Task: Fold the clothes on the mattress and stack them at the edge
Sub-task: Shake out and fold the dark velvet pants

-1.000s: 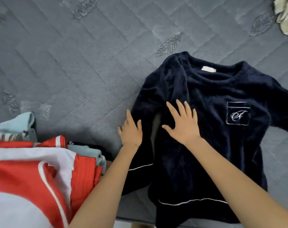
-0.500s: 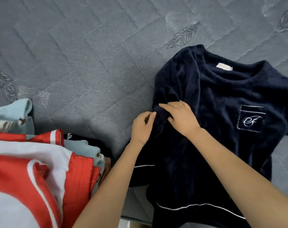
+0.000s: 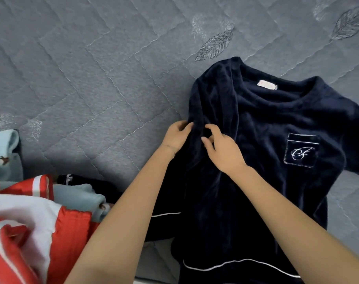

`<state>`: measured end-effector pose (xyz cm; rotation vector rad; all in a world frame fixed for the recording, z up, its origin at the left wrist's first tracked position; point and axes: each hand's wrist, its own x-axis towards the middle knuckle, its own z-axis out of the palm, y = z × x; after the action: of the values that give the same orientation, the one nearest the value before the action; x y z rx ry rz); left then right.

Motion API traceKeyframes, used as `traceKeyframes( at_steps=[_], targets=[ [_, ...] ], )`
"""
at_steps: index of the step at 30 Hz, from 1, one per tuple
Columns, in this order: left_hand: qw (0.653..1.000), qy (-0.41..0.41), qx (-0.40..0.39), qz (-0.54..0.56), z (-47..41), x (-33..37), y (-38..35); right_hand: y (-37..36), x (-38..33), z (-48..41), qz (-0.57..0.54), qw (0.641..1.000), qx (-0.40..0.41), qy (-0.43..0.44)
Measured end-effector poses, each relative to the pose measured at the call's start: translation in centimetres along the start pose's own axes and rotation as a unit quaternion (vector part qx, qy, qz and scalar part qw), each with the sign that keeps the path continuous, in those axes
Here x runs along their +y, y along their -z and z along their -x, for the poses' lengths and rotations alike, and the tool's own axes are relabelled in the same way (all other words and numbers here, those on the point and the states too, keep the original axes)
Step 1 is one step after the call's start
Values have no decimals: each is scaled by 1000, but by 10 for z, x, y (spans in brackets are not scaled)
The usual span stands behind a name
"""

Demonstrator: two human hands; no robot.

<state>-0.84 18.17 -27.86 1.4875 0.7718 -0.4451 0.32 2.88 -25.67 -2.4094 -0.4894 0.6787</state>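
Observation:
A dark navy fleece top [image 3: 262, 128] with a white monogram chest pocket and white piping lies face up on the grey quilted mattress [image 3: 92, 78], its neck pointing away from me. Its left sleeve is folded in over the body. My left hand [image 3: 177, 135] pinches the fabric at the top's left edge. My right hand [image 3: 221, 150] is just beside it, fingers curled into the same fold of fleece. Both forearms reach in from the bottom of the view.
A pile of clothes sits at the lower left near the mattress edge: a red and white garment [image 3: 31, 228] on top, pale blue pieces [image 3: 4, 152] and a black one [image 3: 86, 181] beneath.
A second ago both hands lay flat on the top. Since then their fingers have curled and gathered the fabric at its left side, and the view has shifted left.

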Motion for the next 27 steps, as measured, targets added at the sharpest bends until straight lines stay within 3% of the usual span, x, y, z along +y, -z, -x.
traceKeyframes(
  at_steps=[2, 5, 9, 12, 16, 18, 21, 23, 27],
  targets=[
    [999, -39, 23, -22, 3, 2, 0, 6, -6, -7, -28, 999, 13, -32],
    [987, -139, 76, -35, 10, 4, 4, 16, -17, -19, 33, 998, 33, 32],
    [980, -190, 19, -48, 21, 14, 11, 38, -36, -51, 172, 975, -39, 136],
    [989, -147, -29, -15, 29, 26, 27, 61, -51, -73, 222, 960, -63, 159],
    [988, -30, -133, -73, 30, 42, 63, 86, -63, -87, 227, 965, 22, 128],
    [971, 26, -181, -157, 29, 46, 81, 99, -63, -92, 225, 969, 64, 78],
    [911, 87, -238, -326, 26, 51, 108, 116, -59, -97, 202, 975, 92, -1],
    [899, 103, -236, -355, 26, 54, 124, 119, -58, -99, 197, 975, 97, -39],
    [928, 25, -141, -343, 30, 58, 148, 110, -67, -99, 209, 972, 93, -56]
  ],
)
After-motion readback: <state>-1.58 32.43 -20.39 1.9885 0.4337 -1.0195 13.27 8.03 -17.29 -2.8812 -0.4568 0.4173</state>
